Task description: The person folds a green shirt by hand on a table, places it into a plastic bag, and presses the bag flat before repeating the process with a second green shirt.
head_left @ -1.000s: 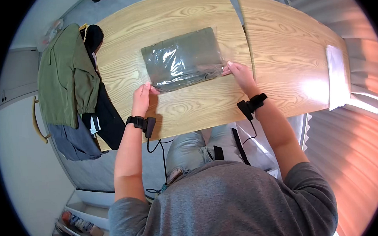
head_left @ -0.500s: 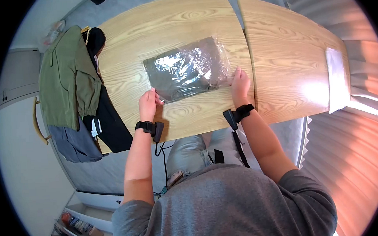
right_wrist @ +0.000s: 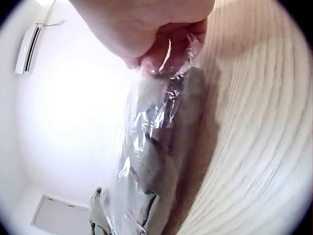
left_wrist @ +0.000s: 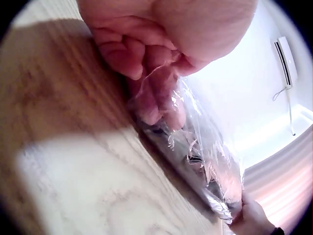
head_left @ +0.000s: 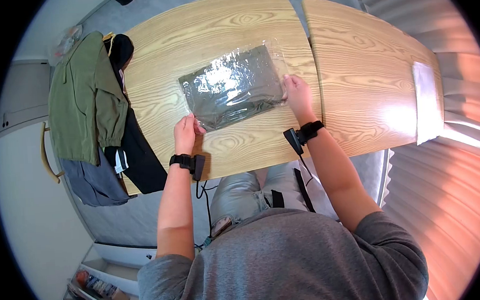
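Note:
A clear plastic bag (head_left: 231,88) with a folded dark olive garment inside lies tilted on the wooden table. At its near left corner my left hand (head_left: 185,134) pinches the film; in the left wrist view the fingers (left_wrist: 159,105) show through the clear plastic. My right hand (head_left: 299,97) grips the bag's right edge, and the right wrist view shows film bunched between thumb and fingers of that hand (right_wrist: 161,34). Bright reflections cover part of the bag (right_wrist: 146,142).
At the table's left edge lie an olive jacket (head_left: 82,98), black clothing (head_left: 140,160) and a grey garment (head_left: 92,182). Across a narrow gap stands a second table (head_left: 365,62) with a white flat item (head_left: 428,102) at its right edge.
The bag has shifted toward the body from its earliest position, and its right end has since moved slightly up and left. The right hand dipped nearer the body, then moved back up along the bag's edge.

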`<state>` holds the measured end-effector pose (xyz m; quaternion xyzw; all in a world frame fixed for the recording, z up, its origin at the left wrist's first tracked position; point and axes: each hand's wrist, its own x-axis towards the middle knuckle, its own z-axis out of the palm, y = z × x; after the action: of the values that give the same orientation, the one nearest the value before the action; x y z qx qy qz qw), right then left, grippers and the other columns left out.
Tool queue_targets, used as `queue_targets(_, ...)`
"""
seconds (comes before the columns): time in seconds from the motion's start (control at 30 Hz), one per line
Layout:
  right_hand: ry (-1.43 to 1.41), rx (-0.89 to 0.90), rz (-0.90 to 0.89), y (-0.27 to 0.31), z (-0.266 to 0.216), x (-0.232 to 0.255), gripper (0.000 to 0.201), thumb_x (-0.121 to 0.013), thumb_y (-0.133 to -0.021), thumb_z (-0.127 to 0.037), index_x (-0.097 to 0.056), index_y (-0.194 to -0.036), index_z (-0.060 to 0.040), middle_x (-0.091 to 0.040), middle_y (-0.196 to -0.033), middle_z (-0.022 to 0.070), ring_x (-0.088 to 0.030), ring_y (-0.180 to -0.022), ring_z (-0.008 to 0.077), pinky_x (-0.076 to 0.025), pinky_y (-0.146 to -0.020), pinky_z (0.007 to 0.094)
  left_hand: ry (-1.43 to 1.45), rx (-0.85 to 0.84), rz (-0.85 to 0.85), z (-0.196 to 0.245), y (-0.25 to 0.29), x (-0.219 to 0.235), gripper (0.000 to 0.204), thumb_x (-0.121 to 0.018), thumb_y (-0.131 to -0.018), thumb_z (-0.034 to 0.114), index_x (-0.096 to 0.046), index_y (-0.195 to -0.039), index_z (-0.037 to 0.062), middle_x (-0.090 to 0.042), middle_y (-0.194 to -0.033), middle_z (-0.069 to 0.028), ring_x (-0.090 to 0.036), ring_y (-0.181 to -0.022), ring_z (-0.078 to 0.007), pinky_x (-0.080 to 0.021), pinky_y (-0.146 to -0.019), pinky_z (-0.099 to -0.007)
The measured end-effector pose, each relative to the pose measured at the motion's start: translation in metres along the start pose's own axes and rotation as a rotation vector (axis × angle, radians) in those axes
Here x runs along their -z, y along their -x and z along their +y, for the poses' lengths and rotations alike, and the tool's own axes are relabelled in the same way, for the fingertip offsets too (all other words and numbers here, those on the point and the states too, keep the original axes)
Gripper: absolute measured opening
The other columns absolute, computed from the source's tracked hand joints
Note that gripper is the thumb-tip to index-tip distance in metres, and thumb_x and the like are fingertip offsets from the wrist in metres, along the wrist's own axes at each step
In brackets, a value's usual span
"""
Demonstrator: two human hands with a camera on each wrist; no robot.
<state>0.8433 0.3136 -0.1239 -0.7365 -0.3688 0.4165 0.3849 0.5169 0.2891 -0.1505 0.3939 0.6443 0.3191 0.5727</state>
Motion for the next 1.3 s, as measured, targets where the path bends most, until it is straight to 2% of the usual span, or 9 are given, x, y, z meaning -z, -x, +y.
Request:
queue_targets(0.23,0.123,-0.074,0.288,-0.004,0.005,-0.001,0.027,-0.056,-0.09,-0.024,-0.061,-0.083,0.0013,-0.06,-0.067,0.012,-0.059,-0.061,0.0203,-0.044,-0.054,0.0314,-0.009,0.009,0.012,0.005,0.002,-0.001,0.035,-0.044,-0.096,0.029,-0.052,-0.072,0.0056,-0.057,-0.059,-0.0036,-0.057,-0.053,-0.0121,-0.04,-0.049,-0.0236)
queue_targets(0.3,0.175,0.473,0.419,0.024,-0.006,-0.018,0.023,-0.058,-0.087,-0.023,-0.061,-0.095,-0.0022,-0.062,-0.085,0.0146,-0.06,-0.082,0.0267,-0.045,-0.07,0.0372,-0.082,0.007,0.036,0.002,0.001,-0.001,0.038,-0.043,-0.096,0.027,-0.056,-0.072,0.001,-0.06,-0.059,-0.0079,-0.057,-0.052,-0.0141,-0.044,-0.051,-0.027)
queue_targets(0.47,0.729,0.915,0.103,0.045,-0.029,-0.071,0.038,-0.06,-0.085,-0.03,-0.056,-0.12,-0.0153,-0.05,-0.128,0.0134,-0.044,-0.121,0.0294,-0.032,-0.099,0.0474,-0.062,-0.011,0.046,0.003,0.003,-0.003,0.038,-0.043,-0.096,0.028,-0.056,-0.072,0.0008,-0.06,-0.058,-0.0073,-0.056,-0.052,-0.0131,-0.043,-0.05,-0.0265)
queue_targets(0.63,0.797,0.845,0.087,0.017,-0.036,-0.078,0.044,-0.057,-0.085,-0.038,-0.055,-0.124,-0.0177,-0.045,-0.134,0.0133,-0.04,-0.125,0.0298,-0.029,-0.102,0.0468,-0.092,0.086,0.004,0.001,0.0,0.014,0.034,-0.044,-0.095,0.028,-0.055,-0.074,0.004,-0.061,-0.06,-0.0065,-0.053,-0.05,-0.0107,-0.038,-0.046,-0.0232)
queue_targets(0.77,0.837,0.833,0.052,0.013,-0.044,-0.077,0.045,-0.059,-0.084,-0.038,-0.055,-0.123,-0.018,-0.047,-0.132,0.0133,-0.041,-0.124,0.0298,-0.031,-0.101,0.0461,-0.323,-0.224,0.543,0.027,0.013,-0.003,0.019,-0.05,-0.092,0.016,-0.057,-0.092,-0.0009,-0.064,-0.091,-0.0151,-0.061,-0.079,-0.0203,-0.047,-0.069,-0.0319)
queue_targets(0.83,0.853,0.814,0.016,0.014,-0.045,-0.077,0.046,-0.06,-0.082,-0.039,-0.055,-0.123,-0.0187,-0.047,-0.132,0.0133,-0.041,-0.125,0.0299,-0.03,-0.101,0.0462,-0.738,-0.802,0.447,0.068,0.028,-0.03,0.018,-0.052,-0.087,0.011,-0.058,-0.1,0.0001,-0.058,-0.107,-0.0181,-0.054,-0.104,-0.0307,-0.041,-0.091,-0.0425)
queue_targets(0.9,0.863,0.814,0.01,0.013,-0.05,-0.078,0.047,-0.061,-0.081,-0.039,-0.055,-0.123,-0.0197,-0.046,-0.133,0.013,-0.04,-0.126,0.0289,-0.029,-0.103,0.0469,-0.81,-0.85,0.097,0.09,0.018,-0.056,0.033,-0.053,-0.086,0.013,-0.053,-0.117,0.0014,-0.049,-0.127,-0.0173,-0.043,-0.123,-0.0312,-0.033,-0.102,-0.0447)
queue_targets(1.13,0.952,0.89,-0.152,-0.01,-0.045,-0.074,0.054,-0.049,-0.088,-0.049,-0.041,-0.137,-0.0265,-0.03,-0.147,0.0088,-0.029,-0.135,0.0262,-0.022,-0.108,0.0495,-1.34,-0.871,0.035,0.072,-0.033,-0.065,0.066,-0.047,-0.088,0.048,-0.035,-0.14,0.0087,-0.028,-0.149,-0.0059,-0.023,-0.138,-0.0211,-0.021,-0.107,-0.0538)
queue_targets(1.3,0.915,0.879,-0.154,-0.012,-0.04,-0.076,0.053,-0.052,-0.087,-0.048,-0.045,-0.134,-0.0249,-0.031,-0.146,0.0091,-0.029,-0.135,0.0264,-0.022,-0.108,0.0501,-1.3,-0.84,0.001,0.063,-0.037,-0.066,0.066,-0.049,-0.087,0.045,-0.034,-0.14,0.0087,-0.027,-0.149,-0.0066,-0.022,-0.138,-0.0222,-0.019,-0.108,-0.0544)
